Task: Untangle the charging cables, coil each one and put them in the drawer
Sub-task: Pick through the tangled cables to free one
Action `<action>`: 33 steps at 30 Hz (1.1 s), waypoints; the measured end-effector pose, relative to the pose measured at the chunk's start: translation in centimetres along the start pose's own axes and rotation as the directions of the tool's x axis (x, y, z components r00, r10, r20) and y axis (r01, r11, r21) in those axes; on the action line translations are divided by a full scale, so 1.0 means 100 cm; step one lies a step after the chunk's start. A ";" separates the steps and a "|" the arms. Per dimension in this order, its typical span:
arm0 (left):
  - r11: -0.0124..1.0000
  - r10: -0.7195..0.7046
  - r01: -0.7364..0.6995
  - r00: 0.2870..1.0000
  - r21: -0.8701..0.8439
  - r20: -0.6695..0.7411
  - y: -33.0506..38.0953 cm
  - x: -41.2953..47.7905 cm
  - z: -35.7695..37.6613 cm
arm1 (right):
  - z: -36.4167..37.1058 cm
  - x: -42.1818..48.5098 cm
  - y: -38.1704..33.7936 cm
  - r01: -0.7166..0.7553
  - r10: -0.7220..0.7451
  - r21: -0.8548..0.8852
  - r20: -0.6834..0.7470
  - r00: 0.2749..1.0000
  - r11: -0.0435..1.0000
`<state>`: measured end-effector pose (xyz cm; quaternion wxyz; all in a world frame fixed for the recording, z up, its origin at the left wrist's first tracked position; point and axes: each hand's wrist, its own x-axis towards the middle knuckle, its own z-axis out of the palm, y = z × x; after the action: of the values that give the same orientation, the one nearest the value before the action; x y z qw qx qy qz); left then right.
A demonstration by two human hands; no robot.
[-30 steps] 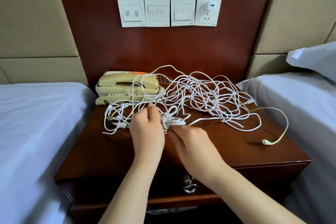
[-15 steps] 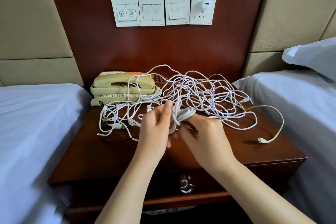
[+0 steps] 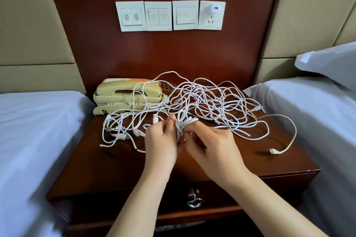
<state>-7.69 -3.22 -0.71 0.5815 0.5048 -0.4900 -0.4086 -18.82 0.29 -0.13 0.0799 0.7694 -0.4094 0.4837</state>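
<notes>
head view: two bare hands are meeting over a dark reddish wooden bedside counter (image 3: 250, 161). the left hand (image 3: 161, 140) is curling its fingers round a small coiled bundle of white cable (image 3: 183, 123), and the right hand (image 3: 212, 146) is pinching the same bundle from the other side. behind them a big tangle of thin white charging cables (image 3: 212, 102) is lying across the counter, some strands draping over a beige corded telephone (image 3: 127, 92). a drawer with a metal handle (image 3: 154, 206) is sitting below the counter top.

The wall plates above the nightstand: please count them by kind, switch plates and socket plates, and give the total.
Switch plates: 3
Socket plate: 1
Total: 4
</notes>
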 end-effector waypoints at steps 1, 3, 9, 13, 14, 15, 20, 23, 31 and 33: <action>1.000 -0.009 0.009 1.000 -0.006 0.024 -0.001 0.000 0.000 | 0.002 -0.003 0.002 -0.029 0.029 0.061 0.010 1.000 0.998; 0.994 -0.078 0.086 0.992 -0.075 0.095 -0.001 -0.003 0.000 | 0.004 -0.008 0.003 -0.134 0.122 0.230 0.067 0.990 0.964; 0.992 -0.087 0.098 0.986 -0.073 0.142 0.000 -0.006 0.001 | 0.007 -0.006 -0.001 -0.324 0.299 0.421 0.126 0.946 0.847; 0.918 0.243 -0.226 0.970 0.325 -0.013 0.001 -0.003 -0.003 | 0.010 -0.004 -0.001 -0.462 0.435 0.507 0.180 0.882 0.727; 0.879 0.312 -0.277 0.950 0.389 -0.029 0.001 -0.002 -0.004 | 0.011 -0.004 0.000 -0.498 0.465 0.540 0.210 0.860 0.678; 0.848 0.362 -0.314 0.932 0.428 -0.033 0.000 0.000 -0.005 | 0.012 -0.003 0.000 -0.538 0.492 0.576 0.252 0.833 0.616; 0.752 0.484 -0.416 0.875 0.512 0.000 -0.002 0.002 -0.006 | 0.008 0.002 0.012 -0.589 0.580 0.537 0.212 0.787 0.604; 0.695 0.523 -0.495 0.846 0.522 0.105 -0.005 -0.002 -0.004 | -0.001 0.005 0.020 -0.505 0.499 0.366 0.117 0.858 0.782; 0.626 0.574 -0.581 0.795 0.521 0.196 -0.009 -0.008 0.001 | -0.004 0.006 0.019 -0.618 0.557 0.332 0.269 0.786 0.713; 0.680 0.537 -0.532 0.830 0.505 0.151 -0.009 -0.007 0.002 | -0.002 0.005 0.020 -0.634 0.562 0.365 0.293 0.773 0.682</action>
<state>-8.01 -2.71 -1.71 0.5164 0.4809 -0.7053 -0.0682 -20.24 -1.20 -0.16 -0.2929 0.6253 -0.5219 0.5008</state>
